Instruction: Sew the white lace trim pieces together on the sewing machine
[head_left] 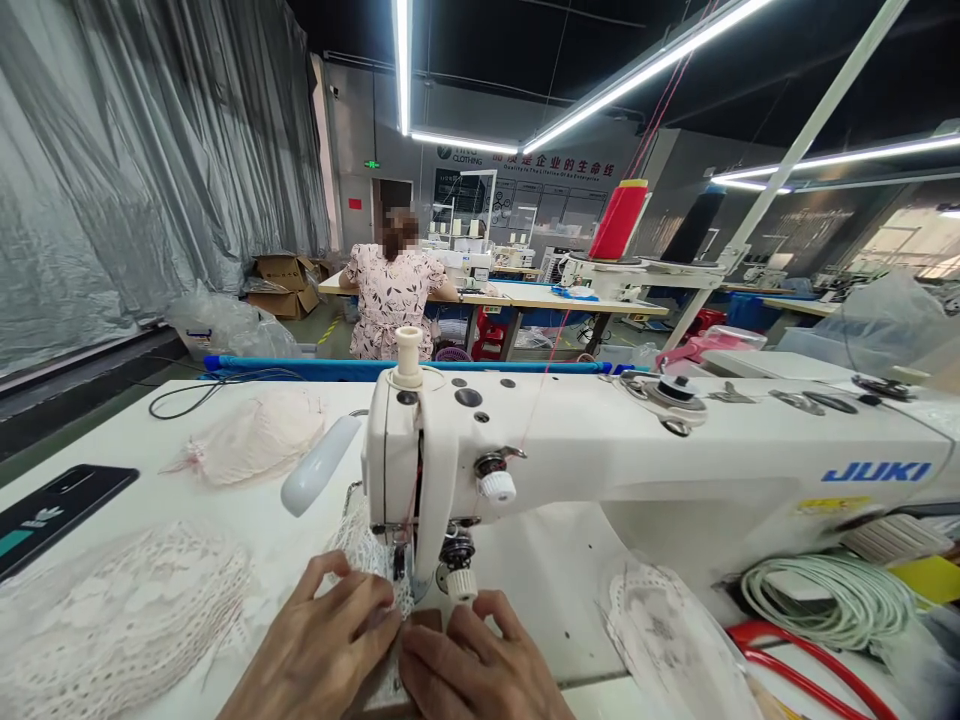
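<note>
Below the needle area of a white sewing machine (517,430), both my hands are close together. White lace fabric (355,532) runs under the presser foot. My left hand (322,635) has bent fingers pressed on the lace just left of the foot. Right of it, my right hand (476,660) has curled fingers at a small brown piece (426,620) in front of the foot; its fingertips are partly hidden, and I cannot make out what they hold. Reddish thread runs down to the needle.
Lace pieces (142,610) lie at the left, near a phone (64,510) and a pale pink pouch-like fabric piece (259,435). On the right are lace (664,640), red-handled scissors (810,655) and coiled green cord (832,600). A person (391,295) sits ahead at another table.
</note>
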